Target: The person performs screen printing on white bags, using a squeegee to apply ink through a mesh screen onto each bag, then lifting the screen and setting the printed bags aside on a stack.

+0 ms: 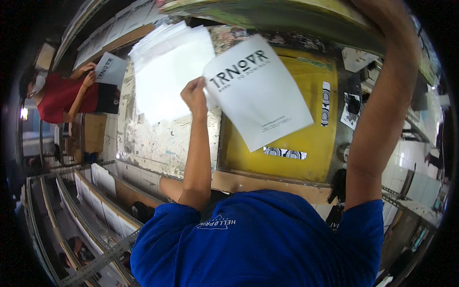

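My left hand (195, 95) is closed on the left edge of a white sheet (256, 103) printed in black. The sheet is tilted over a yellow flat board (277, 167) and hides part of it. To the left of that hand lies a fanned stack of white sheets (174, 76), their visible faces blank. My right arm reaches far up to the right, and my right hand (380, 14) is at the raised greenish frame (306, 18) along the top. Its fingers are cut off by the picture's edge. Two black-and-white patterned strips, one upright (325, 104) and one level (285, 153), lie on the board.
A paint-stained table (143, 148) carries the stack. At the left a person in a red shirt (69, 98) holds a similar printed sheet (111, 69). Racks with long shelves (100, 203) stand lower left. Metal shelving (411, 210) runs along the right.
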